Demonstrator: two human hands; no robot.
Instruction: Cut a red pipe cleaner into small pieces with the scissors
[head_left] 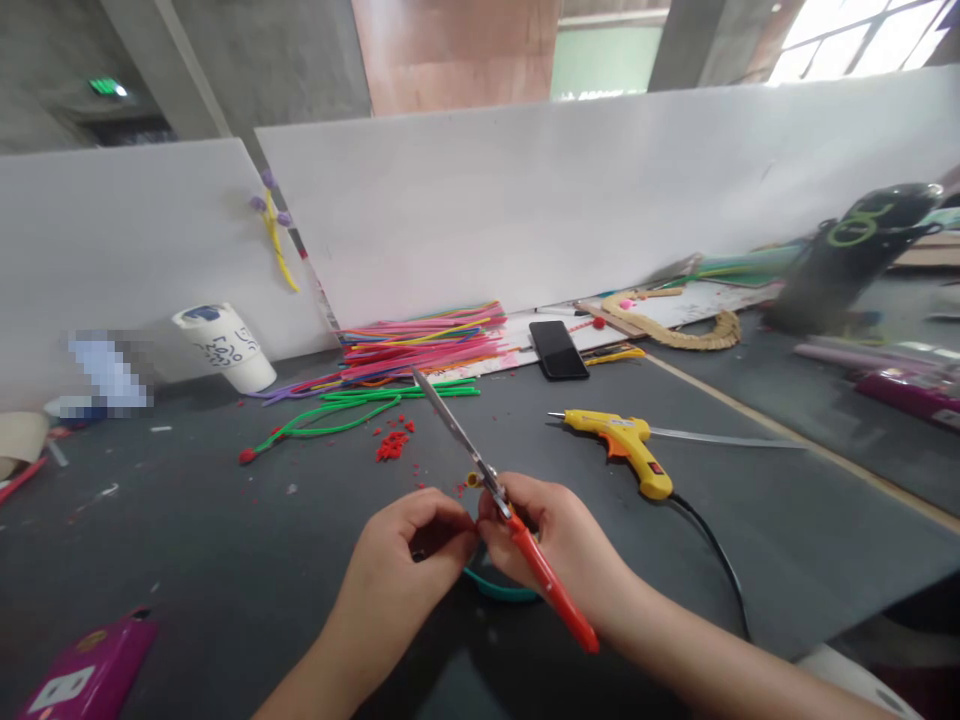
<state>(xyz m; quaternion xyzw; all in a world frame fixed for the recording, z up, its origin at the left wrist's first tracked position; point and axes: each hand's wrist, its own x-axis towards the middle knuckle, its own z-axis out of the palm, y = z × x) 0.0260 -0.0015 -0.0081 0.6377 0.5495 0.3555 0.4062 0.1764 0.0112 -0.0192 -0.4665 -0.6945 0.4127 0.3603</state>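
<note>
My right hand point(551, 530) is closed around scissors point(541, 575) with red handles, their blades pointing away and up to the left. Its fingertips meet those of my left hand point(412, 545), which is closed in a pinch; what lies between them is too small to make out. Below the hands a teal curved band point(501, 588) shows in part. Just beyond the fingers is a small yellow-brown piece point(474, 480). Small red clippings point(393, 442) lie past the left hand, near green pipe-cleaner stems point(337, 425) with a red tip.
A yellow glue gun point(619, 435) with a black cord lies to the right. Behind are a bundle of coloured pipe cleaners point(427, 345), a black phone point(559, 350) and a tilted white paper cup point(225, 345). A purple object point(94, 665) sits front left; a dark bottle point(847, 255) stands back right.
</note>
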